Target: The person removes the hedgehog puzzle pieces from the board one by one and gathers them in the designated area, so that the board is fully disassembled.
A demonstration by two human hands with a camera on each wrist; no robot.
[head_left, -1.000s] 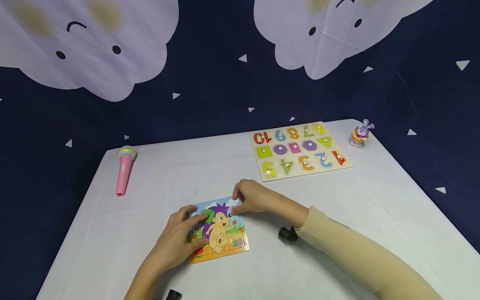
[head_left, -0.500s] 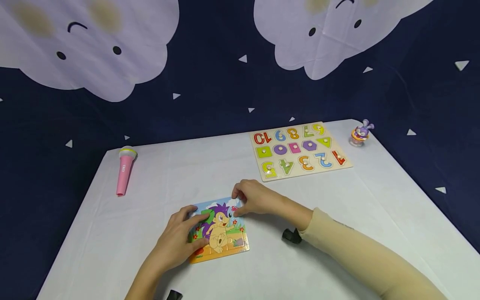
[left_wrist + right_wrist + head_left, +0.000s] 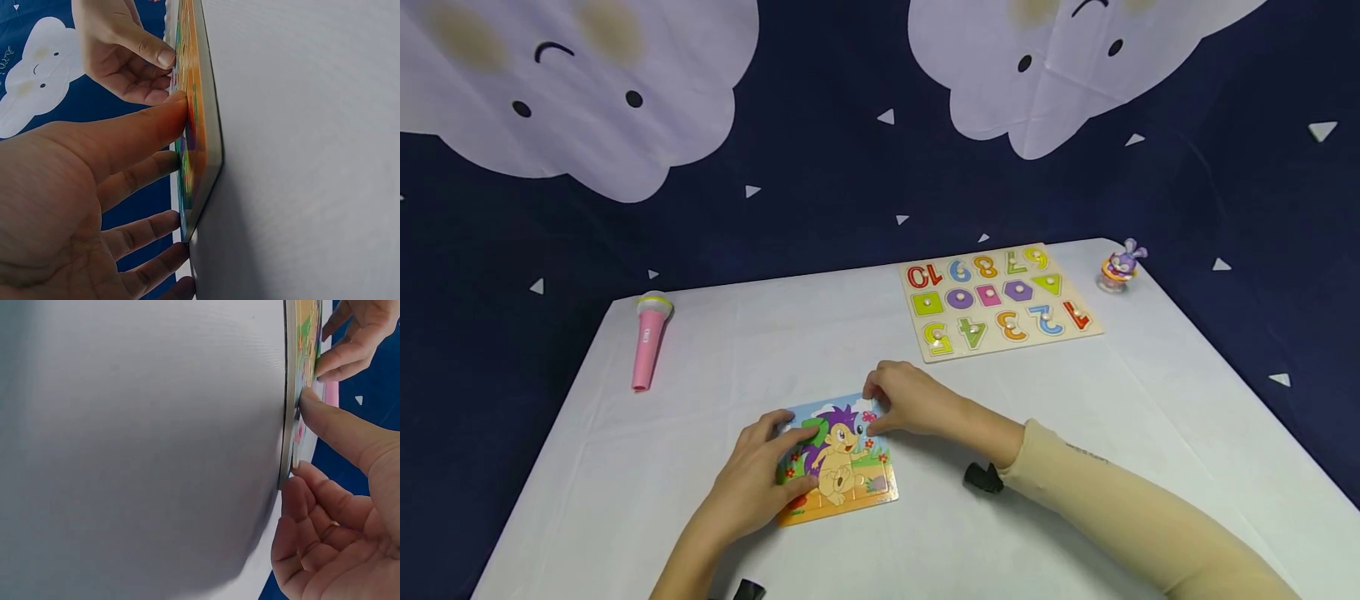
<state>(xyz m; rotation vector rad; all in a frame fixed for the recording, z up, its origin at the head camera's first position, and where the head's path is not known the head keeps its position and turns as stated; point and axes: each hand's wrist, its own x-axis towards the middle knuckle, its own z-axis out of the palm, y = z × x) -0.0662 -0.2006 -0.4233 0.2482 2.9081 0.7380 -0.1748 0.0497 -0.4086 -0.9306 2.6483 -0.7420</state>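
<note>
A square jigsaw puzzle (image 3: 841, 479) with a purple-haired hedgehog picture lies flat on the white table. My left hand (image 3: 752, 479) rests on its left side, thumb and forefinger extended over the picture and other fingers along the edge. At the upper right corner, my right hand (image 3: 913, 400) pinches a corner puzzle piece (image 3: 869, 415) between thumb and curled forefinger. In the right wrist view that piece sits slightly proud of the board, and the thumb (image 3: 331, 422) touches its face. The left wrist view shows the left thumb (image 3: 144, 134) lying on the puzzle's surface.
A wooden number puzzle board (image 3: 1000, 302) lies at the back right, with a small purple rabbit toy (image 3: 1121, 265) beyond it. The pink toy microphone (image 3: 649, 342) lies back left. A black object (image 3: 983, 477) sits under the right wrist, and another (image 3: 748, 590) near the left.
My right hand and forearm have shifted very slightly at the corner, and the sleeve has moved a little right. The left hand and the puzzle stay in place.
</note>
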